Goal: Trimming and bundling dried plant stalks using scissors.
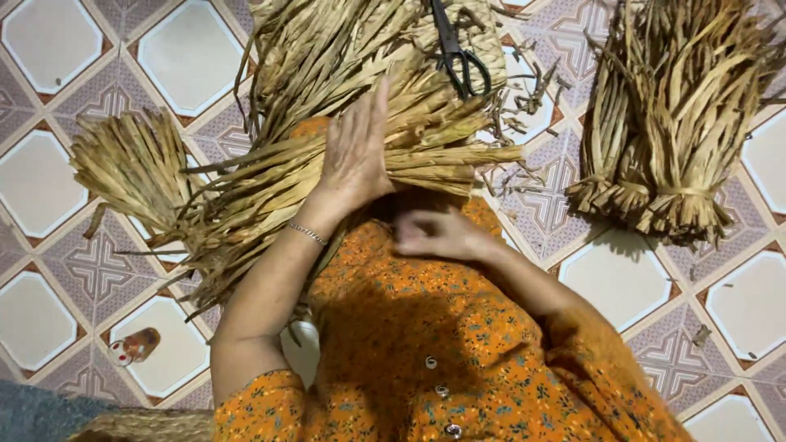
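My left hand (357, 152) lies flat, fingers together and stretched out, on a loose bundle of long dried straw-coloured leaf strips (270, 184) that rests across my lap. My right hand (432, 234) is below it, blurred, fingers curled near the cut ends of the strips over my orange flowered dress (426, 344); whether it grips a strip is unclear. A thin bracelet (308, 234) circles my left wrist. Black scissors (457, 51) lie on more strips beyond the hands.
A tied bunch of the same dried strips (671, 115) lies on the patterned tiled floor (188, 53) at the right. A smaller fanned bunch (135, 164) sits at the left. Short cut scraps (532, 90) litter the tiles near the scissors. A small brown object (135, 345) lies lower left.
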